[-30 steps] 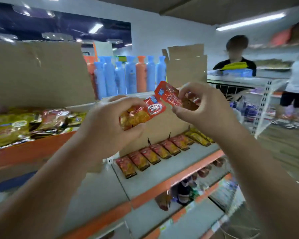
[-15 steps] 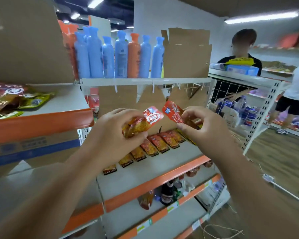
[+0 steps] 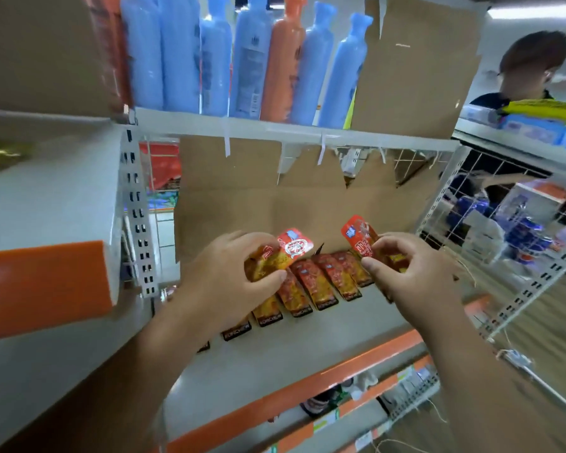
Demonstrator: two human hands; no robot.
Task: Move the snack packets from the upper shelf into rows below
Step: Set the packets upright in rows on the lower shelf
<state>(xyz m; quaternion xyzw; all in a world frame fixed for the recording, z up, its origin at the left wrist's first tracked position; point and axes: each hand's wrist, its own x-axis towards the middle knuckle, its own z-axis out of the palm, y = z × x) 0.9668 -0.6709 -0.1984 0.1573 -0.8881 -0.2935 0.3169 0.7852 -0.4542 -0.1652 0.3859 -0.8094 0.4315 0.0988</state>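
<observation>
Grey metal shelf (image 3: 291, 354), orange-lipped, carries a slanted row (image 3: 321, 282) of glossy flat packets at centre frame. Left hand (image 3: 223, 282) grips a crinkly bunch (image 3: 285, 253) above it; right hand (image 3: 415, 276) pinches one red packet (image 3: 360, 238).

- The row of packets (image 3: 317, 286) bore pale capitals on a dark bottom strip, too blurred to spell out.
- The left-hand packet (image 3: 290, 251) showed a white round emblem on red; its characters were illegible.
- The right-hand packet (image 3: 358, 235) carried a blue patch and white script, unreadable.
- The blue bottles (image 3: 252, 53) had label print too small to read.
- The price tags (image 3: 406, 382) stayed illegible.
</observation>
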